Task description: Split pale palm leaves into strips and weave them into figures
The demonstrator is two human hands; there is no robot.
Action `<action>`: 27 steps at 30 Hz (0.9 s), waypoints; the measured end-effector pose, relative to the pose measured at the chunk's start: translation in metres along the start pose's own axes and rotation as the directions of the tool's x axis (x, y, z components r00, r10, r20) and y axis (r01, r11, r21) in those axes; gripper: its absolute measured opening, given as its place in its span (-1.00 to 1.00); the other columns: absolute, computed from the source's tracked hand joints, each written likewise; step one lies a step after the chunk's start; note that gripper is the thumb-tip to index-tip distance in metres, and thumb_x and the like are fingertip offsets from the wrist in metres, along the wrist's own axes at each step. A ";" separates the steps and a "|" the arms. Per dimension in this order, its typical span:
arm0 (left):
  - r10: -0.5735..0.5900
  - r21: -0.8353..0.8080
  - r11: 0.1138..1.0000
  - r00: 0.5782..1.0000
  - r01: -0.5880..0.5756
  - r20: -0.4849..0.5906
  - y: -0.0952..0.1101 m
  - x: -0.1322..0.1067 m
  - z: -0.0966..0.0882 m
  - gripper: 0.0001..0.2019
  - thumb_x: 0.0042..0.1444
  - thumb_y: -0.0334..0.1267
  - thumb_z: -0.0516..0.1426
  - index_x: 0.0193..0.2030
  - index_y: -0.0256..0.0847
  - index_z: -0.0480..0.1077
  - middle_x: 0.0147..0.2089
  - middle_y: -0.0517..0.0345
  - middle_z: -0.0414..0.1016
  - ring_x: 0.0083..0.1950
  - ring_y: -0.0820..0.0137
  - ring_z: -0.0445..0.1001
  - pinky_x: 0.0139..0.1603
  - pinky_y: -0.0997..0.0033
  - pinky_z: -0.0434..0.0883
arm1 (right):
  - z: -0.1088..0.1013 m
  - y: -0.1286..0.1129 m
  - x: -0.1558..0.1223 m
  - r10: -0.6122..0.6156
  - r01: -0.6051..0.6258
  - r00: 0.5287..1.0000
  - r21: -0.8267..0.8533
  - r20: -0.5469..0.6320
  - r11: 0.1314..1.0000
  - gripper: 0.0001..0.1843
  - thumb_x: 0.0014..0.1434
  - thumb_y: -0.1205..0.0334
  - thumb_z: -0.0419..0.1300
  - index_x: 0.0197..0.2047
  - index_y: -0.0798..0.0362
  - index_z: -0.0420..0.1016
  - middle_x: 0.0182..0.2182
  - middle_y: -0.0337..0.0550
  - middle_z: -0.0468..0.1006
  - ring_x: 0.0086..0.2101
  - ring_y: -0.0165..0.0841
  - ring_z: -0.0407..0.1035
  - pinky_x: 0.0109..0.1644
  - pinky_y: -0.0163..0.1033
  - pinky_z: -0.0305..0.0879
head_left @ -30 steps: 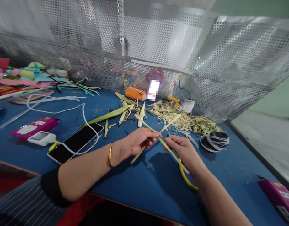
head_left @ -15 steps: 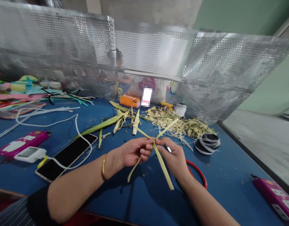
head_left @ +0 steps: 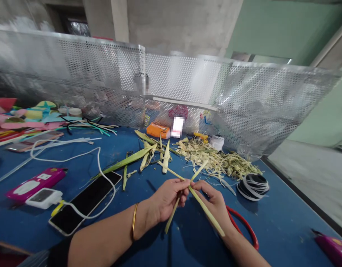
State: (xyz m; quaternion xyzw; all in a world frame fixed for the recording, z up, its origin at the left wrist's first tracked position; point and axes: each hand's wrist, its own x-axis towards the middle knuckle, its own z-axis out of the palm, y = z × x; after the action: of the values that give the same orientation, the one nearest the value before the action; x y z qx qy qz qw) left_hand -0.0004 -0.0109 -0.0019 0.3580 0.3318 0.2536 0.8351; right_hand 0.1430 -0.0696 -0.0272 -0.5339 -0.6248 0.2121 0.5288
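Pale green leaf strips (head_left: 206, 212) cross between my hands, their ends sticking out above and below the crossing. My left hand (head_left: 171, 198) pinches them at the crossing, thumb and fingers pressed together; a gold bangle (head_left: 134, 221) is on that wrist. From the other side, my right hand (head_left: 212, 198) pinches the same crossing. The fingers of both hands nearly meet there and hide the join itself. One strip end hangs below my left hand, and a wider one runs down in front of my right hand. Just beyond lie loose leaf pieces (head_left: 165, 157) on the blue table (head_left: 148, 241).
A heap of shredded leaf (head_left: 215, 157) lies behind my hands, with a black-and-white ribbon roll (head_left: 253, 186) to its right. A phone (head_left: 84, 204), white cable (head_left: 100, 159) and purple device (head_left: 37, 183) lie left. Red handles (head_left: 247, 226) sit beside my right wrist. A perforated screen (head_left: 182, 81) stands behind.
The camera view has tilted up and shifted left, so the table appears lower and further right. Both hands keep their pinch on the crossed leaf strips, whose lower ends have turned slightly.
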 end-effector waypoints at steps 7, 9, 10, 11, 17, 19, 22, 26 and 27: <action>-0.029 0.019 0.999 0.997 0.028 0.070 0.002 -0.007 -0.002 -0.85 0.14 -0.29 0.15 -0.26 -0.35 0.48 -0.51 0.25 0.37 -0.65 0.63 0.25 -0.61 0.61 0.19 | -0.006 0.005 0.004 -0.072 0.073 0.994 -0.016 0.082 0.997 -0.73 0.26 0.11 0.14 -0.42 0.02 0.49 -0.46 -0.20 0.49 -0.38 -0.34 0.41 -0.26 -0.28 0.32; 0.017 0.082 0.996 1.000 -0.019 0.021 0.003 -0.007 -0.001 -0.85 0.14 -0.31 0.15 -0.30 -0.38 0.49 -0.52 0.20 0.40 -0.65 0.62 0.27 -0.60 0.59 0.20 | -0.008 0.005 0.005 -0.068 0.074 0.992 -0.052 0.104 0.996 -0.75 0.27 0.12 0.13 -0.38 0.01 0.52 -0.40 -0.16 0.53 -0.33 -0.32 0.44 -0.21 -0.25 0.34; 0.049 0.111 0.993 0.999 -0.047 -0.008 0.004 -0.007 -0.001 -0.85 0.13 -0.31 0.15 -0.33 -0.38 0.49 -0.53 0.19 0.41 -0.65 0.61 0.28 -0.59 0.59 0.21 | -0.009 0.005 0.006 -0.054 0.061 0.994 -0.072 0.099 0.996 -0.77 0.26 0.12 0.13 -0.34 0.01 0.54 -0.36 -0.14 0.56 -0.30 -0.30 0.45 -0.18 -0.23 0.36; 0.080 0.133 0.988 0.996 -0.075 -0.036 0.005 -0.006 -0.002 -0.85 0.12 -0.31 0.16 -0.35 -0.39 0.48 -0.54 0.17 0.42 -0.65 0.60 0.29 -0.59 0.59 0.21 | -0.010 0.006 0.007 -0.035 0.043 0.996 -0.095 0.081 0.995 -0.79 0.26 0.13 0.13 -0.30 0.01 0.55 -0.32 -0.12 0.57 -0.26 -0.28 0.46 -0.14 -0.22 0.36; 0.135 0.127 0.985 0.980 -0.117 -0.144 0.013 -0.001 -0.007 -0.84 0.15 -0.30 0.14 -0.29 -0.37 0.48 -0.52 0.18 0.43 -0.62 0.59 0.31 -0.60 0.58 0.18 | -0.018 0.009 0.005 -0.124 0.127 0.992 -0.273 0.030 0.954 -0.67 0.14 0.16 0.26 -0.01 0.00 0.45 -0.32 -0.18 0.58 -0.27 -0.27 0.49 -0.12 -0.19 0.40; 0.112 0.086 0.991 0.985 -0.101 -0.128 0.014 0.001 -0.010 -0.77 0.20 -0.22 0.10 -0.26 -0.37 0.48 -0.50 0.18 0.43 -0.60 0.59 0.33 -0.58 0.58 0.20 | -0.018 0.004 0.002 -0.239 0.244 0.969 -0.339 0.057 0.909 -0.58 0.10 0.19 0.30 0.04 -0.03 0.41 -0.33 -0.20 0.57 -0.29 -0.28 0.48 -0.15 -0.20 0.40; 0.074 0.080 0.994 0.995 -0.068 -0.072 0.014 0.003 -0.013 -0.72 0.20 -0.14 0.10 -0.27 -0.36 0.48 -0.52 0.20 0.41 -0.62 0.60 0.30 -0.60 0.58 0.19 | -0.015 -0.007 0.000 -0.384 0.395 0.918 -0.339 0.102 0.854 -0.79 0.18 0.29 0.23 -0.08 -0.04 0.47 -0.34 -0.19 0.57 -0.31 -0.31 0.48 -0.22 -0.23 0.37; 0.174 0.246 0.959 0.979 -0.143 -0.106 0.010 0.007 -0.014 -0.86 0.06 -0.28 0.20 -0.38 -0.35 0.47 -0.57 0.21 0.40 -0.64 0.60 0.28 -0.63 0.59 0.16 | -0.014 -0.019 -0.001 -0.449 0.468 0.884 -0.261 0.133 0.844 -0.82 0.22 0.44 0.14 -0.24 -0.02 0.50 -0.41 -0.20 0.59 -0.36 -0.34 0.47 -0.20 -0.21 0.35; 0.195 0.284 0.946 0.973 -0.155 -0.122 0.010 0.008 -0.014 -0.87 0.05 -0.29 0.20 -0.40 -0.34 0.47 -0.58 0.21 0.41 -0.64 0.59 0.28 -0.64 0.58 0.16 | -0.016 -0.020 -0.002 -0.446 0.471 0.882 -0.236 0.154 0.850 -0.83 0.21 0.42 0.15 -0.25 -0.02 0.51 -0.42 -0.21 0.59 -0.38 -0.34 0.46 -0.18 -0.19 0.35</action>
State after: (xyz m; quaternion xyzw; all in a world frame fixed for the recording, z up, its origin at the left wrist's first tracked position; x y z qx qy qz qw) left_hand -0.0072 0.0058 -0.0044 0.4776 0.3916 0.3048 0.7251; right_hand 0.1482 -0.0827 -0.0059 -0.4251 -0.7809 0.0185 0.4574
